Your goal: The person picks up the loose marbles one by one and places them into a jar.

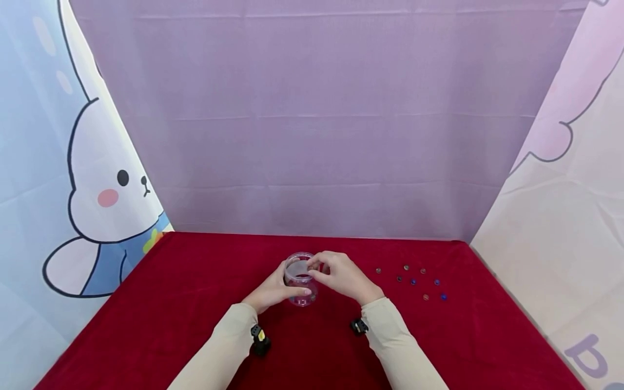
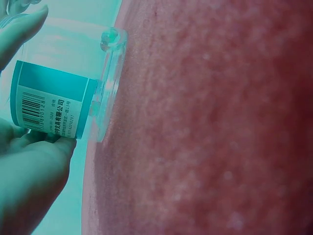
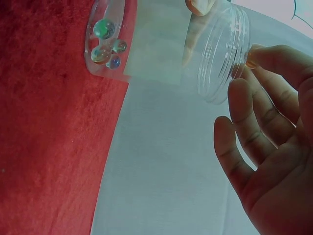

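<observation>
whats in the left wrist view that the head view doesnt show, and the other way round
Only the left wrist view shows the printed barcode on the clear plastic jar. Only the head view shows the eight loose marbles and the cartoon rabbit. Both show the jar, the left hand gripping it and the red cloth.

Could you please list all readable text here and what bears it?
"文具有限公司": two-toned rectangular paper label on the clear plastic jar.
"13号": same label.
Barcode digits, remaining print: too small or blurred to read surely.
Purple letter on pale fabric curtain: unclear which.
</observation>
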A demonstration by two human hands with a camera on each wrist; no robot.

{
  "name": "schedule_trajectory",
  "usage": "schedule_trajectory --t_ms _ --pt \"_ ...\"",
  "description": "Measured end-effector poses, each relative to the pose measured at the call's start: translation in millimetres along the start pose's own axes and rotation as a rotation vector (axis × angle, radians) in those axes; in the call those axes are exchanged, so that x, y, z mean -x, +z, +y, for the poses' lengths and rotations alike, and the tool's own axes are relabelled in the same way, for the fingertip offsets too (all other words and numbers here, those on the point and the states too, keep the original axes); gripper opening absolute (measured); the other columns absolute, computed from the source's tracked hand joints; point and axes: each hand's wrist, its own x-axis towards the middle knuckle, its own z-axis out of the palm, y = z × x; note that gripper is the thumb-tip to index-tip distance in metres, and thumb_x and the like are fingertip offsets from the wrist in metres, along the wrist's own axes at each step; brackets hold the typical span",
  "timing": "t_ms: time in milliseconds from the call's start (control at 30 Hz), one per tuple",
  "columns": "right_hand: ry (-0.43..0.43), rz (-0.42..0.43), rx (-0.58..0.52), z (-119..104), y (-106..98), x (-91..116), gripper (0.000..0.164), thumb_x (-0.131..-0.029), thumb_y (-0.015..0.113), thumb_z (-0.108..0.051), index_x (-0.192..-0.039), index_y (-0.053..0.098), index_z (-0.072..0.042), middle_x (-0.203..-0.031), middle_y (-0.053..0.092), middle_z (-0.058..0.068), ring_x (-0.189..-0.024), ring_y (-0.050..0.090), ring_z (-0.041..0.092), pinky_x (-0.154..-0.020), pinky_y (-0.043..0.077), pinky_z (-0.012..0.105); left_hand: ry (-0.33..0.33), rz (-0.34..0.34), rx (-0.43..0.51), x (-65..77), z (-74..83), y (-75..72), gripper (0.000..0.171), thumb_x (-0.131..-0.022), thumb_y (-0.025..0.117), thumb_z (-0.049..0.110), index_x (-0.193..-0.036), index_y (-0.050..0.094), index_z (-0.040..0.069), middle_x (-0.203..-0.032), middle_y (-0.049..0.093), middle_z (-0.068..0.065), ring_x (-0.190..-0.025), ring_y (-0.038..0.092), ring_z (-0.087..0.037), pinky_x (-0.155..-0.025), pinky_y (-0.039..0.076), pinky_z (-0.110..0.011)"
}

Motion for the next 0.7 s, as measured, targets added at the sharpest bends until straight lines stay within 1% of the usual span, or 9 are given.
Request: schedule_trajectory --t_ms 67,300,533,700 --pt "-0.003 -0.004 -0.001 -0.1 0.4 0.2 0.02 -0.094 0.073 -0.016 -0.113 0.072 -0.009 -0.099 0.066 -0.009 -0.081 0.059 0.007 -0.071 0.053 0.026 0.002 -0.006 0.006 0.4 0.1 0.2 0.093 -0.086 0.082 0.027 -0.156 0.021 0.016 -0.145 0.043 -0.006 -0.13 0.044 -0.026 -0.106 0.04 -0.051" --pt "0.006 -0.007 0.015 0.8 0.5 1.8 0.025 -0.094 0.073 -0.02 -0.117 0.071 -0.009 -0.098 0.065 -0.01 -0.081 0.059 0.006 -0.071 0.053 0.025 0.0 -0.01 0.013 0.4 -0.2 0.0 0.092 -0.086 0.082 0.026 -0.156 0.022 0.017 -0.145 0.043 -0.005 -0.129 0.046 -0.025 -0.105 0.041 -0.05" --pt "0.015 0.012 0.033 0.9 -3.1 4.1 0.019 -0.094 0.073 -0.019 -0.112 0.073 -0.015 -0.103 0.067 -0.011 -0.081 0.059 0.007 -0.072 0.054 0.025 0.009 -0.009 0.013 0.2 -0.5 -0.1 0.09 -0.087 0.081 0.025 -0.155 0.023 0.017 -0.145 0.043 -0.006 -0.129 0.045 -0.027 -0.105 0.041 -0.051" --pt "0.028 0.015 0.026 1.3 -5.6 6.1 0.019 -0.094 0.073 -0.021 -0.112 0.073 -0.014 -0.103 0.066 -0.012 -0.081 0.059 0.006 -0.072 0.053 0.025 0.004 -0.003 0.01 0.3 -0.4 -0.1 0.091 -0.086 0.082 0.026 -0.155 0.023 0.017 -0.145 0.044 -0.006 -0.129 0.045 -0.027 -0.105 0.041 -0.051"
